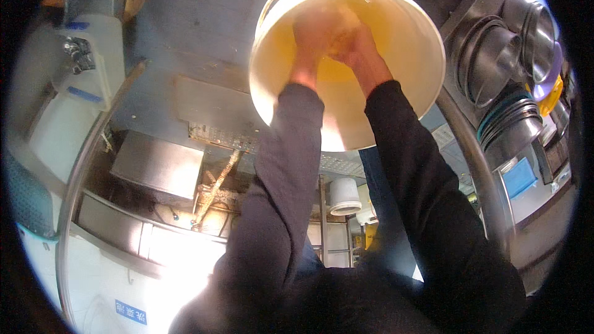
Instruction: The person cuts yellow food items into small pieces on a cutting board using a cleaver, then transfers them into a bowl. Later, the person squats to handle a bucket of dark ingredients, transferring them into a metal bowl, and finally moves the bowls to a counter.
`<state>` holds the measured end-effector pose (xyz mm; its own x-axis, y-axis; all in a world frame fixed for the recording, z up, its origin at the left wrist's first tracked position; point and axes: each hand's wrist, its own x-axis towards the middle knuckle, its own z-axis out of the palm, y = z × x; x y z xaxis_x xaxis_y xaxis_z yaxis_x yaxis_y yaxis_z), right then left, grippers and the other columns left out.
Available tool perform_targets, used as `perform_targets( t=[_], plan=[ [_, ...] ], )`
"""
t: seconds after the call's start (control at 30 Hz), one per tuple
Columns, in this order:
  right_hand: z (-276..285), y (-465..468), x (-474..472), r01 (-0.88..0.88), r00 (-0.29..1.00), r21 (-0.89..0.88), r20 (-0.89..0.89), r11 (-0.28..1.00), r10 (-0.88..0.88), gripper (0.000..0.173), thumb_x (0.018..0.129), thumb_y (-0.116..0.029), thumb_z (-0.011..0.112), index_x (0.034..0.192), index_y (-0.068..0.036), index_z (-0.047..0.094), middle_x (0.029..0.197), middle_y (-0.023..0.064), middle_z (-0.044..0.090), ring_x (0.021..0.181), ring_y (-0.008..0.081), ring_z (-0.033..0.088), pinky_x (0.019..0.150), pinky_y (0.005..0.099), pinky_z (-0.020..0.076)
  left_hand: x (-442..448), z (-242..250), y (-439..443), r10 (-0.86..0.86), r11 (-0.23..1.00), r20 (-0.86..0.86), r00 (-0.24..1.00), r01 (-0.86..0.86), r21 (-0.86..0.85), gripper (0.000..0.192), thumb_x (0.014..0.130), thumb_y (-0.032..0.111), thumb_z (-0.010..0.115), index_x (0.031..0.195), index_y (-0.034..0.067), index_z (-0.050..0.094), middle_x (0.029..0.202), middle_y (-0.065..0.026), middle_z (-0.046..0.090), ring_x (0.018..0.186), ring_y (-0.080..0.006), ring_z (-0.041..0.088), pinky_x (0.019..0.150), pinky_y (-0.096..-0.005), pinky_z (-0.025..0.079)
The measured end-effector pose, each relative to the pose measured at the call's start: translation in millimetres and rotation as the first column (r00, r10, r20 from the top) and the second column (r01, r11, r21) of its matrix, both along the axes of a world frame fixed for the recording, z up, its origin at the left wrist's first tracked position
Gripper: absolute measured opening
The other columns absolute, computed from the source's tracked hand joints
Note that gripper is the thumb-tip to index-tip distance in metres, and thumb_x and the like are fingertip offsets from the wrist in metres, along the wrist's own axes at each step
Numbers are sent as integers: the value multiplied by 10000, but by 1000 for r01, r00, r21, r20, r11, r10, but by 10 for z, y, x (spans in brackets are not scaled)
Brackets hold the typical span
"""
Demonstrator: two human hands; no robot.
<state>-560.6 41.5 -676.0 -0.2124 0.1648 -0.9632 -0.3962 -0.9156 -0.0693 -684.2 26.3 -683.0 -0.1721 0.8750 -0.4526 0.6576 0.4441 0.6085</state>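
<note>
A large white plastic bucket (408,55) stands before me at the top centre, with yellowish liquid (338,72) in it. Both my hands reach down inside it. My left hand (313,32) and my right hand (355,39) are close together near the bucket's middle, around something pale and blurred. Their fingers are largely hidden by glare and liquid, so what they touch or hold cannot be made out. Dark sleeves cover both forearms down to the wrists.
Metal bowls and pots (492,60) crowd a steel counter at right, with stacked metal basins (515,125) below them. At left are a translucent plastic bin (109,51) and a steel counter rim (88,148). A smaller white bucket (344,195) appears lower centre, beyond my arms.
</note>
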Motion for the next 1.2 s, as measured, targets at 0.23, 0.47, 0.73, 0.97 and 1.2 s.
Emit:
perform_targets(
  t=[0.23,0.47,0.73,0.97,1.2],
  plan=[
    [952,-366,394,-38,980,664,-123,747,159,365,1013,-344,486,1183,-66,650,1136,127,711,1012,288,702,893,459,603,373,2151,-220,48,952,75,996,-68,300,326,737,339,794,990,134,787,1169,-137,701,1096,-356,637,974,-499,502],
    [2143,-427,247,-365,931,788,298,496,211,307,977,-320,537,1159,-115,675,1136,90,719,1037,243,695,958,385,553,312,3053,-240,-115,798,-88,990,144,586,355,808,378,765,1050,118,784,1226,-110,708,1130,-360,630,1024,-531,444],
    [3180,-324,137,-877,438,459,885,-140,157,285,920,-271,593,1158,-146,685,1164,63,716,1098,202,668,981,354,529,202,3870,-203,-147,693,-127,981,194,694,252,818,325,755,965,121,780,1046,-79,742,1056,-341,670,1029,-540,452],
    [3751,-326,35,510,809,473,-548,718,-213,249,986,-301,582,1151,-133,662,1122,34,706,1034,168,665,911,349,555,100,4638,-62,-194,584,-200,960,277,763,183,797,244,793,921,114,757,957,-81,736,1006,-328,695,1004,-537,501],
    [4437,-185,-239,479,843,374,-447,794,-298,209,1002,-306,573,1096,-138,654,1037,17,689,920,148,655,784,357,557,-63,5286,-202,-89,768,97,991,6,641,180,853,200,756,942,44,743,1036,-142,729,1065,-338,688,982,-487,519]
  ],
)
